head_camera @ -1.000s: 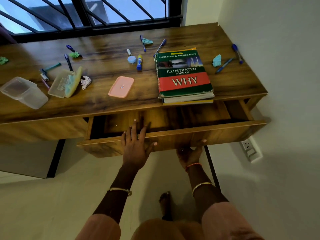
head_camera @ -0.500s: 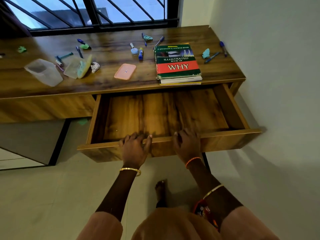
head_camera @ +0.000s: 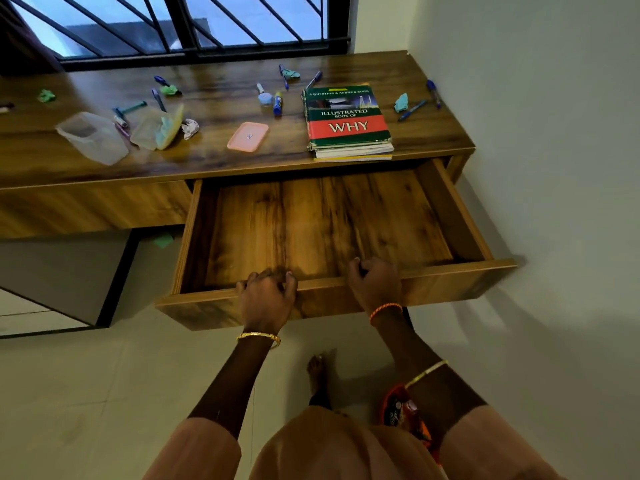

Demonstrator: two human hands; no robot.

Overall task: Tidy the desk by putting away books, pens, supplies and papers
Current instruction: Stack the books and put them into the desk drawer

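Note:
The wooden desk (head_camera: 104, 174) has its wide drawer (head_camera: 450, 216) pulled far out, with nothing inside. My left hand (head_camera: 265, 299) and my right hand (head_camera: 375, 285) both curl over the drawer's front edge, gripping it. A stack of books (head_camera: 348, 123) topped by the "Illustrated Book of WHY" lies at the desk's front right. Several pens are scattered on the desktop, such as a blue pen (head_camera: 412, 110) right of the books and another blue pen (head_camera: 278, 102) left of them. Crumpled green paper (head_camera: 401, 102) and a white paper ball (head_camera: 190, 128) lie among them.
A clear plastic box (head_camera: 91, 136), a second open box (head_camera: 157, 128) with its yellow-green lid and a pink lid (head_camera: 247, 136) sit on the desk's left half. A wall (head_camera: 554, 168) is close on the right. A barred window (head_camera: 173, 26) runs behind the desk.
The drawer has slid out from barely open to fully extended, both hands pulling its front edge. My right hand moved from under the front to over its top edge.

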